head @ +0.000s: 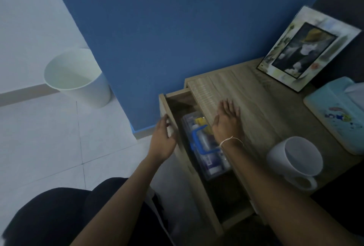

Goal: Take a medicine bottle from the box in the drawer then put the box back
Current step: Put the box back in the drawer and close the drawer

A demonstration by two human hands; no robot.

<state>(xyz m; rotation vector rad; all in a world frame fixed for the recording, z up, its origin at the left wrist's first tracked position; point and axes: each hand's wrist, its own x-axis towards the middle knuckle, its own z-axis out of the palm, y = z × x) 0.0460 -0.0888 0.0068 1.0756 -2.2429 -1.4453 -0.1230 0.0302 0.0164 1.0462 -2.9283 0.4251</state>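
The top drawer of a light wooden cabinet stands pulled out to the left. Inside it lies a clear plastic box with a blue handle; small bottles and packets show through its lid. My left hand grips the upper edge of the drawer front. My right hand rests flat, fingers spread, on the cabinet top just above the box. It holds nothing.
On the cabinet top stand a white mug near the front, a framed picture leaning at the back and a pale blue tissue case at the right. A white bin stands on the tiled floor by the blue wall.
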